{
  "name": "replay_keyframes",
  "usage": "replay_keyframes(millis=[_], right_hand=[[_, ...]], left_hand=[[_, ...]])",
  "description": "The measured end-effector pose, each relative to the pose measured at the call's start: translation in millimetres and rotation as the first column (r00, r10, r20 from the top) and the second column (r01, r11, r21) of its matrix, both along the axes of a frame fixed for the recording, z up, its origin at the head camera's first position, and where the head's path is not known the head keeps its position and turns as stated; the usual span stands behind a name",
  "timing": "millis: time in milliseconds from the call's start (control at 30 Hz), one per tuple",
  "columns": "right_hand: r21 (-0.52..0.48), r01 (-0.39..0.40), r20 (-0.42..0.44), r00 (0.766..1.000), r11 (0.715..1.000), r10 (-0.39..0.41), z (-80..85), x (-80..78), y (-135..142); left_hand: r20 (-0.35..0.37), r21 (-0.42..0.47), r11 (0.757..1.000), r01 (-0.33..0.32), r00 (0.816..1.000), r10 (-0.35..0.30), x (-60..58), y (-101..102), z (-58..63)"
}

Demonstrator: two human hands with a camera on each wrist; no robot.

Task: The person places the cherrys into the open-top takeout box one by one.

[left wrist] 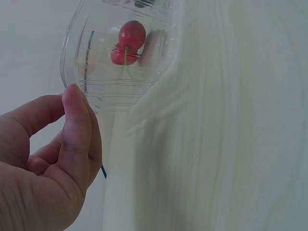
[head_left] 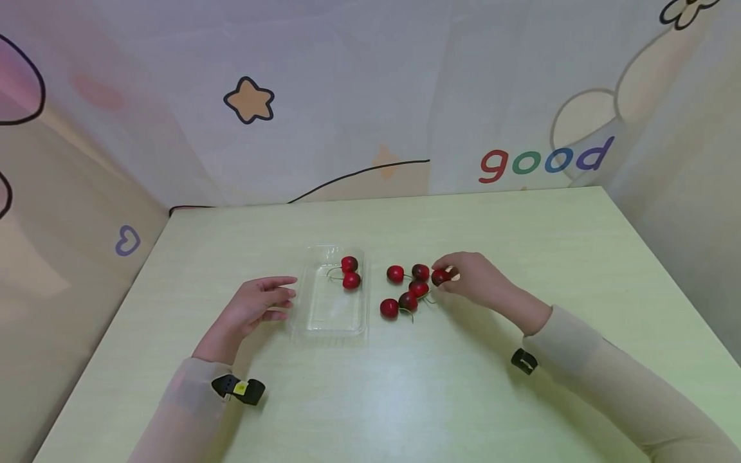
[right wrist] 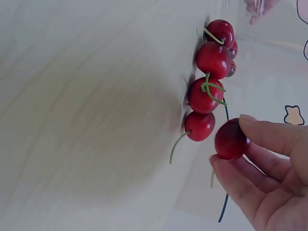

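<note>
My right hand (head_left: 476, 278) pinches a dark red cherry (right wrist: 232, 139) between thumb and fingertips, at the right end of a loose group of cherries. In the right wrist view its thin stem hangs below. Several red cherries with green stems, such as the one at the group's near left (head_left: 389, 308), lie on the table. Left of them is a clear plastic box (head_left: 330, 329) with two cherries inside, one of them nearer (head_left: 350, 281). My left hand (head_left: 255, 307) is beside the box's left side, fingers loosely extended, fingertips right at the rim in the left wrist view.
The pale wood-grain table (head_left: 492, 411) ends at a printed cloth backdrop (head_left: 359, 96) with a star and the word "good". Cloth also hangs along the left and right sides. A black strap (head_left: 238, 389) sits round the left sleeve, another (head_left: 524, 361) on the right.
</note>
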State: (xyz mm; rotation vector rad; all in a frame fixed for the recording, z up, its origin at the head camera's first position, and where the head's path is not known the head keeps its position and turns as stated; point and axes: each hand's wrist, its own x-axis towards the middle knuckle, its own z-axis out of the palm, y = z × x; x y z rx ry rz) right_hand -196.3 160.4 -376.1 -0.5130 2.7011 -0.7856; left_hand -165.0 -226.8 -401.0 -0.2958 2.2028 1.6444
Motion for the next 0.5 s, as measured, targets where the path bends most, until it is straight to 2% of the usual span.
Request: replay_keyframes(millis=[167, 500], right_hand=[[-0.034, 0.009, -0.063, 0.998, 0.999, -0.011, 5.1, -1.2, -2], [-0.07, 0.002, -0.097, 0.995, 0.998, -0.009, 13.4, -4.8, -7]], left_hand=[[-0.002, 0.0, 1.0, -0.001, 1.0, 0.001, 1.7, 0, 0.3], [-0.004, -0.006, 1.0, 0.004, 1.0, -0.004, 2.8, 1, 0.9]])
